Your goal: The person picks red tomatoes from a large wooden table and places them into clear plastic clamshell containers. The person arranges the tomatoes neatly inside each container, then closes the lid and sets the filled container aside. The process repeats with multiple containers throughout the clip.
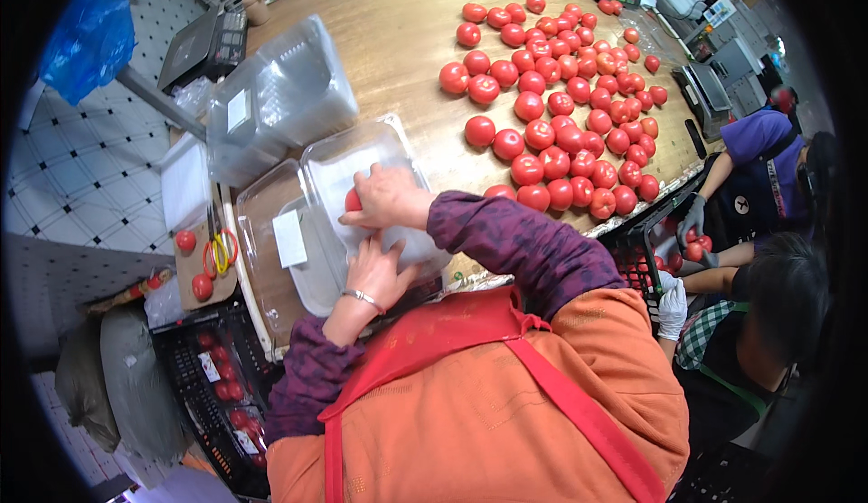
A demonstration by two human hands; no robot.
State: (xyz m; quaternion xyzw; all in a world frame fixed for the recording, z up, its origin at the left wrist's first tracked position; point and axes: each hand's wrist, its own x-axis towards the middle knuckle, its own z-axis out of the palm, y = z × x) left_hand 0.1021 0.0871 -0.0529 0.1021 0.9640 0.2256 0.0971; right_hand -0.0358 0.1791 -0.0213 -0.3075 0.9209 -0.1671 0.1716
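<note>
My right hand [390, 199] holds a red tomato [353, 201] over an open clear plastic tray [319, 157] with a white liner inside. Just below it, my left hand [375, 274] rests over the near part of the tray, its fingers spread and touching the liner; no item shows in it. Left of this tray lies a clear plastic lid or tray [264, 198] with a white label [289, 238] on it. Many loose tomatoes [540, 134] are spread across the wooden table [400, 21] to the right.
Stacked clear trays [291, 89] and a scale [203, 45] stand at the upper left. Scissors [218, 253] lie on a side board. A black crate [210, 394] of packed tomatoes is lower left. Two people [766, 164] work at the right by another crate [634, 259].
</note>
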